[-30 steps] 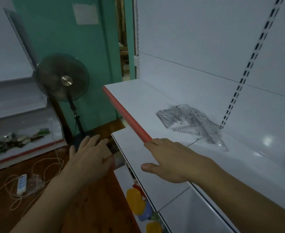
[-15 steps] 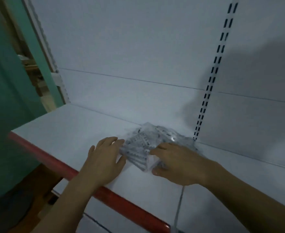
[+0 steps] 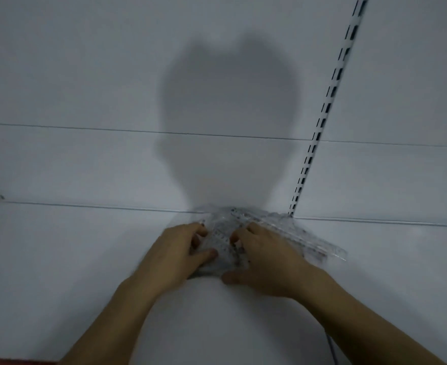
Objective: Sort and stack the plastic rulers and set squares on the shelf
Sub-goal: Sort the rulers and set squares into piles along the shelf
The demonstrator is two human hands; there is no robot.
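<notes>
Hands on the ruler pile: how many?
2. The left hand rests on the left side of the clear ruler pile; the right hand is on its middle, fingers curled over it. Both cover pieces, so the pile itself can't be counted.

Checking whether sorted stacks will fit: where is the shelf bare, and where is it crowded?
The white metal shelf is bare left of the left hand, and right of the right hand toward the frame edge. It is crowded at the back wall, where both hands rest on the heap of clear plastic rulers and set squares, below the slotted upright.
</notes>
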